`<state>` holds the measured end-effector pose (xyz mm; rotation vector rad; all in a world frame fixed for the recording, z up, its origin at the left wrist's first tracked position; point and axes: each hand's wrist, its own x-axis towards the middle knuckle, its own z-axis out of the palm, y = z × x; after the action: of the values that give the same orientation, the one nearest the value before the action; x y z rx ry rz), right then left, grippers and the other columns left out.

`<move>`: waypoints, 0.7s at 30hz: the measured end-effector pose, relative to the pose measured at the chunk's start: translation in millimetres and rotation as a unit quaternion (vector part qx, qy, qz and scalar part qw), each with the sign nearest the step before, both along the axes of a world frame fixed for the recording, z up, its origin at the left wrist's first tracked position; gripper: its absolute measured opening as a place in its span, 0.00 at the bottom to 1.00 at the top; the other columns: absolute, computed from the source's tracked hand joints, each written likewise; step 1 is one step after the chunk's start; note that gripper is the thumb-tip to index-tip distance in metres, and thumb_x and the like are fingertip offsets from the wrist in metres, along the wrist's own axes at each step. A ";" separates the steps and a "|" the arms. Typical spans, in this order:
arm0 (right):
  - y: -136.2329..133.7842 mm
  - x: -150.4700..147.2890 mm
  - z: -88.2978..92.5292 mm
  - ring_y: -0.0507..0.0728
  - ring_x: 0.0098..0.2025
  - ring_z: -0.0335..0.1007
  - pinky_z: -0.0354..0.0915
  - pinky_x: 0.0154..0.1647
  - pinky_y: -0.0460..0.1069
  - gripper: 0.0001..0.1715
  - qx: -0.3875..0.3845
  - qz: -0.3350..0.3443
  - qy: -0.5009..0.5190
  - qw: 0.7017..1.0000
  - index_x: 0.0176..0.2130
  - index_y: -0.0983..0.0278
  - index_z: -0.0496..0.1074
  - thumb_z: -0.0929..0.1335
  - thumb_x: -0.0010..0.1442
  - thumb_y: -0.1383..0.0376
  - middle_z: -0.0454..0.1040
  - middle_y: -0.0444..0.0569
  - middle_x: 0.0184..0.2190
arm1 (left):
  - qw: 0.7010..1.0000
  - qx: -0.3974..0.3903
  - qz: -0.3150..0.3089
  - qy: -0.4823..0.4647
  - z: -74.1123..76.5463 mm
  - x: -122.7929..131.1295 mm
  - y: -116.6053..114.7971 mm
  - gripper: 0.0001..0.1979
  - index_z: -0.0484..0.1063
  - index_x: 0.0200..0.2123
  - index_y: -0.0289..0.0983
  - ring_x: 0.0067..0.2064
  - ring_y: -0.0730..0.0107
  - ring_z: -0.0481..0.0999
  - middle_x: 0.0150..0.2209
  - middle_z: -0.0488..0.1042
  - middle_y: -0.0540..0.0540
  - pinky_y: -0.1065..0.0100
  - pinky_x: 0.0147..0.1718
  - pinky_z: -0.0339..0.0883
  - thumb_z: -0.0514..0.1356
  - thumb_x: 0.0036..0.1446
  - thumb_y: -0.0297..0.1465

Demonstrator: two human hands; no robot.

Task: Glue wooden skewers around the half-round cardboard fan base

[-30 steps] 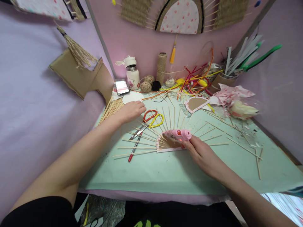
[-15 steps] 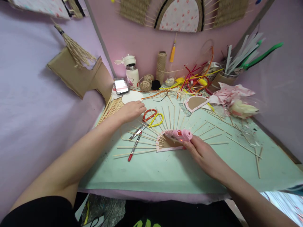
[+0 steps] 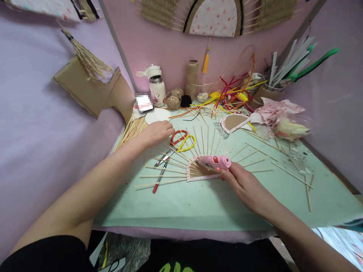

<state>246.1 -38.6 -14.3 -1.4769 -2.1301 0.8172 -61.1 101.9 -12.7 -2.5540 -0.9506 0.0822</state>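
My right hand (image 3: 236, 180) is wrapped round a pink hot glue gun (image 3: 219, 162), with a small red light on its side. Its nozzle end points left over the half-round cardboard piece (image 3: 204, 173), which has a pale pink patterned edge. Thin wooden sticks (image 3: 164, 176) fan outward from that piece across the table. My left hand (image 3: 159, 133) is closed near the sticks' outer ends at the upper left; its fingertips appear to pinch one stick, though the grip is partly hidden. Scissors (image 3: 183, 141) with red and yellow handles and a red-capped pen (image 3: 160, 175) lie beneath the sticks.
Behind stand a white bottle (image 3: 157, 90), twine balls (image 3: 173, 100), a twine spool (image 3: 192, 77) and tangled coloured pipe cleaners (image 3: 227, 92). A second edged cardboard half-round (image 3: 234, 122) lies farther right, by crumpled pink fabric (image 3: 279, 109). Loose sticks (image 3: 292, 175) lie at right; a stick bundle (image 3: 129, 132) at left.
Both hands and the glue gun stay almost in place. The whole view has shifted very slightly.
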 end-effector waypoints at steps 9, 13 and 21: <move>-0.5 3.2 1.5 0.61 0.37 0.72 0.67 0.38 0.53 0.24 -0.016 -0.008 -0.024 1.000 0.41 0.61 0.73 0.56 0.68 0.51 0.76 0.53 0.35 | 1.000 -0.006 -0.002 0.012 2.4 2.2 -2.4 0.08 0.73 0.36 0.35 0.38 0.63 0.71 0.34 0.74 0.43 0.66 0.32 0.59 0.54 0.63 0.23; -1.9 4.1 3.9 0.61 0.36 0.72 0.67 0.38 0.53 0.25 -0.024 -0.006 -0.020 0.999 0.38 0.62 0.72 0.56 0.67 0.49 0.77 0.53 0.34 | 1.000 -0.003 -0.002 0.016 0.1 0.5 -1.7 0.07 0.73 0.36 0.36 0.39 0.63 0.71 0.35 0.74 0.43 0.66 0.32 0.59 0.55 0.62 0.23; -19.6 16.5 24.2 0.64 0.49 0.73 0.69 0.50 0.58 0.26 -0.012 -0.027 0.057 0.998 0.52 0.57 0.73 0.57 0.67 0.49 0.78 0.53 0.47 | 0.999 -0.020 -0.001 0.027 5.3 5.9 -7.8 0.07 0.73 0.37 0.34 0.39 0.63 0.71 0.35 0.75 0.43 0.66 0.32 0.59 0.56 0.62 0.23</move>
<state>262.6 -58.2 9.9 -1.4586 -1.9953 0.8879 -55.2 94.1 -7.4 -2.5758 -0.9345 0.1716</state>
